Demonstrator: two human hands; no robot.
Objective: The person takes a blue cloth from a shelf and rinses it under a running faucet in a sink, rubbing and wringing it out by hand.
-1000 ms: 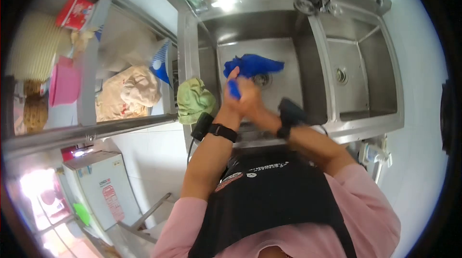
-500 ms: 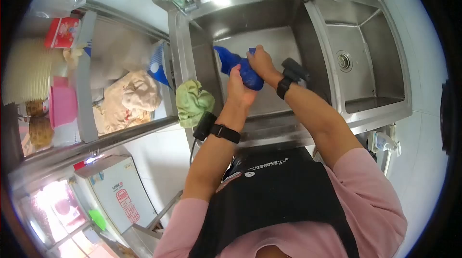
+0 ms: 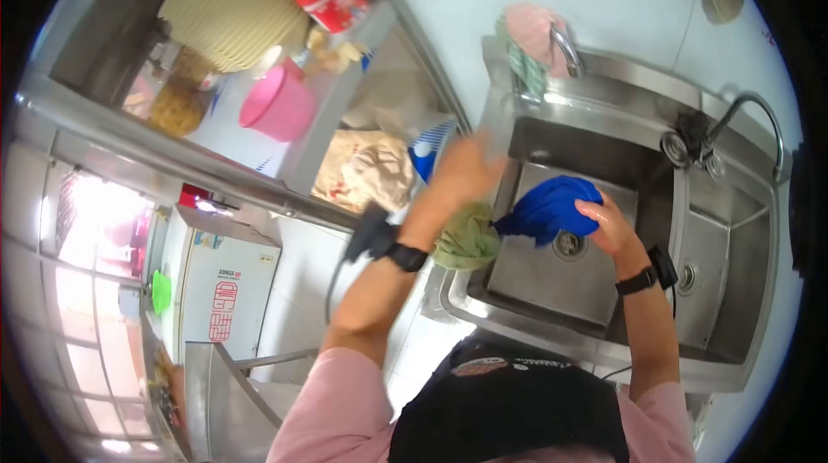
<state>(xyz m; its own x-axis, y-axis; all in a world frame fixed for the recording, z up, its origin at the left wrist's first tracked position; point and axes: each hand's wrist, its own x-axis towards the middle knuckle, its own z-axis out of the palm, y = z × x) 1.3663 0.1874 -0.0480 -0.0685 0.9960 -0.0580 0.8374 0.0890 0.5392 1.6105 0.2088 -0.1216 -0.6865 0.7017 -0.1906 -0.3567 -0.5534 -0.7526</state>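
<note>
A blue cloth [image 3: 552, 208] hangs bunched over the left sink basin [image 3: 552, 277], partly spread, and my right hand [image 3: 608, 221] is closed on its right end. My left hand [image 3: 466, 176] is smeared by motion off the basin's left rim, apart from the blue cloth; its fingers are blurred. Just below it, a crumpled green cloth [image 3: 466, 243] lies over the left edge of the sink. The drain [image 3: 569, 244] shows under the blue cloth.
To the right is a second basin [image 3: 733, 264] with a curved faucet [image 3: 759, 100] behind. Pink and green cloths [image 3: 535, 36] hang by another tap [image 3: 565, 50]. On the left, a metal-framed shelf [image 3: 172, 137] holds a pink container [image 3: 280, 102] and a red tub [image 3: 333, 1].
My left hand has let go of the blue cloth and moved left. The cloth, earlier wrung between both hands, is looser and in my right hand. The view has swung left.
</note>
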